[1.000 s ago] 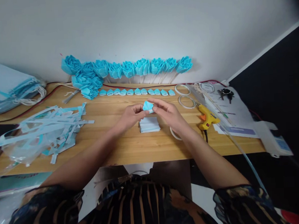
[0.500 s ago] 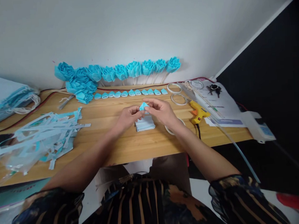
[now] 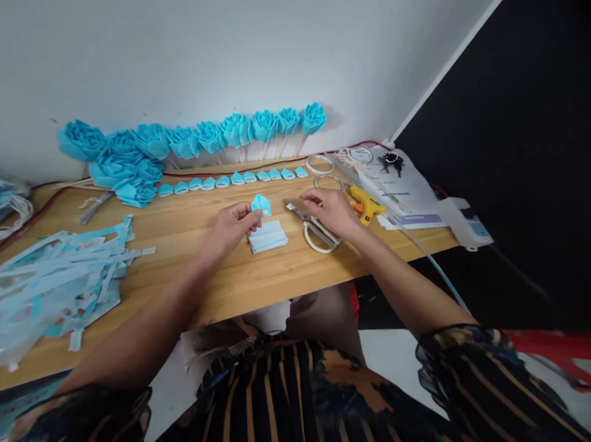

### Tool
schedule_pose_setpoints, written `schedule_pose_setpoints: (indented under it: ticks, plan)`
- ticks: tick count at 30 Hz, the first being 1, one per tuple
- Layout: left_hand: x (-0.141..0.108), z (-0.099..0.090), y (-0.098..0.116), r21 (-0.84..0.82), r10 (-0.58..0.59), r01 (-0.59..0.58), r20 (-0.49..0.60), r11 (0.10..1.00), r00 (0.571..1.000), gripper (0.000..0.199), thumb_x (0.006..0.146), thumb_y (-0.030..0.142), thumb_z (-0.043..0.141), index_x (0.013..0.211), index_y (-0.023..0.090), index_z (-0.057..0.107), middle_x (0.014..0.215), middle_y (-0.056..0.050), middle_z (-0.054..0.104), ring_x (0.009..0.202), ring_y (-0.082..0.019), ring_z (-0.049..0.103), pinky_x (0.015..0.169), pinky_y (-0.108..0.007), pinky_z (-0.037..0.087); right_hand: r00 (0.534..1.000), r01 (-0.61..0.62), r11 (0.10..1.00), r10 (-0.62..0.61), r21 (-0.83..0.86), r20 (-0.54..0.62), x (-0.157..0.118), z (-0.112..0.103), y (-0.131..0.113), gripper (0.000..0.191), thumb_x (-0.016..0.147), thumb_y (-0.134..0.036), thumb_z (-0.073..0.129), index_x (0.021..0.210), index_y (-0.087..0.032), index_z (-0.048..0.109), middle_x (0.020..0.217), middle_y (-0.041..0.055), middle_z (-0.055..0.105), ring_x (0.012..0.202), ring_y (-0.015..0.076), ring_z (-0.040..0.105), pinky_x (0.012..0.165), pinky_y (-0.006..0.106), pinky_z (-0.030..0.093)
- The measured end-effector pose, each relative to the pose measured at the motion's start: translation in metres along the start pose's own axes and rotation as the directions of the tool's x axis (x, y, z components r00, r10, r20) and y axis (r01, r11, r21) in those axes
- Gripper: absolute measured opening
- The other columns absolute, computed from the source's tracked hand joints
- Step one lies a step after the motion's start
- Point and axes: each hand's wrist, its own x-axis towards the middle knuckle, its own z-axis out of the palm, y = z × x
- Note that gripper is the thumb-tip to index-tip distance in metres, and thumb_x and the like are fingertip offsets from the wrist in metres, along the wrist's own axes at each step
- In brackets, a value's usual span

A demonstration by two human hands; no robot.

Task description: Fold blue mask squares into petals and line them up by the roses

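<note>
My left hand point(image 3: 236, 226) is closed, with a small folded piece of blue cloth point(image 3: 260, 204) pinched between thumb and fingers, its pointed end up. Just below that piece lies a stack of folded pale-blue sheets point(image 3: 267, 237) on the table. My right hand point(image 3: 331, 209) is apart from the left, its fingers loosely extended with nothing seen in them. Under and beside it is a pair of scissors point(image 3: 318, 247) with white handles, blades toward the stack. Whether the fingertips touch the scissors is unclear.
Folded blue pieces point(image 3: 222, 181) stand in a row behind my hands. Blue fabric flowers point(image 3: 237, 129) on sticks lean at the wall. Cut strips point(image 3: 88, 273) heap at left. A yellow glue gun point(image 3: 369, 205), wire coils point(image 3: 319, 163), keys point(image 3: 392, 162) and papers point(image 3: 413, 180) are at right.
My right hand has let go of the folded blue piece and moved right, over the scissors. My left hand still holds the piece. The view has shifted to the right.
</note>
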Motion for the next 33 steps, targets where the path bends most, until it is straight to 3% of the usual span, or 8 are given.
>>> schedule_pose_setpoints:
  ticks: [5, 10, 14, 18, 25, 33]
  plan:
    - [0.000, 0.000, 0.000, 0.000, 0.002, -0.002, -0.006, 1.000, 1.000, 0.025, 0.073, 0.038, 0.065, 0.063, 0.016, 0.059, 0.059, 0.000, 0.059, 0.053, -0.009, 0.050, 0.054, -0.024, 0.040, 0.991, 0.125, 0.959, -0.106, -0.255, 0.088, -0.003, 0.009, -0.011, 0.016, 0.090, -0.020, 0.056, 0.093, -0.018, 0.071, 0.092, 0.0072, 0.074, 0.085, 0.0203, 0.066, 0.073, 0.029, 0.044]
    - [0.000, 0.000, 0.000, -0.017, 0.000, 0.000, 0.003, 1.000, 1.000, 0.025, 0.073, 0.038, 0.066, 0.064, 0.016, 0.058, 0.060, 0.001, 0.059, 0.053, -0.009, 0.049, 0.054, -0.024, 0.040, 0.994, 0.073, 0.944, -0.043, -0.322, 0.099, -0.003, 0.015, -0.014, 0.017, 0.088, -0.019, 0.060, 0.102, -0.017, 0.069, 0.098, 0.0087, 0.073, 0.087, 0.0205, 0.066, 0.073, 0.028, 0.043]
    - [0.000, 0.000, -0.001, -0.012, -0.009, 0.009, 0.017, 1.000, 1.000, 0.026, 0.074, 0.039, 0.066, 0.064, 0.016, 0.058, 0.060, 0.001, 0.059, 0.054, -0.009, 0.049, 0.055, -0.024, 0.040, 0.998, 0.022, 0.926, 0.004, -0.377, 0.069, -0.003, 0.018, -0.012, 0.012, 0.087, -0.019, 0.059, 0.091, -0.017, 0.070, 0.091, 0.0080, 0.073, 0.082, 0.0204, 0.064, 0.069, 0.029, 0.041]
    - [-0.001, 0.000, 0.000, -0.009, -0.025, 0.025, 0.030, 1.000, 0.999, 0.027, 0.074, 0.040, 0.066, 0.064, 0.017, 0.058, 0.059, 0.001, 0.057, 0.053, -0.009, 0.048, 0.054, -0.024, 0.039, 0.999, -0.026, 0.953, 0.038, -0.302, 0.032, -0.003, 0.020, -0.010, 0.016, 0.087, -0.018, 0.057, 0.086, -0.019, 0.072, 0.088, 0.0059, 0.074, 0.080, 0.0192, 0.065, 0.069, 0.029, 0.040]
    - [-0.003, -0.001, 0.002, 0.003, -0.048, 0.048, 0.037, 0.999, 0.998, 0.028, 0.076, 0.041, 0.066, 0.065, 0.017, 0.058, 0.060, 0.001, 0.058, 0.055, -0.009, 0.049, 0.055, -0.024, 0.040, 0.989, -0.124, 0.992, 0.127, -0.037, 0.076, -0.004, 0.014, -0.008, 0.015, 0.085, -0.022, 0.061, 0.091, -0.021, 0.075, 0.089, 0.0031, 0.077, 0.079, 0.0170, 0.067, 0.070, 0.027, 0.043]
    - [-0.001, -0.002, -0.001, 0.019, -0.060, 0.060, 0.025, 0.998, 0.998, 0.028, 0.076, 0.040, 0.066, 0.063, 0.016, 0.061, 0.060, 0.001, 0.058, 0.056, -0.009, 0.049, 0.057, -0.024, 0.040, 0.979, -0.202, 0.977, 0.202, 0.075, -0.002, -0.006, 0.024, 0.000, 0.012, 0.083, -0.023, 0.060, 0.082, -0.020, 0.072, 0.081, 0.0014, 0.075, 0.074, 0.0157, 0.067, 0.069, 0.027, 0.046]
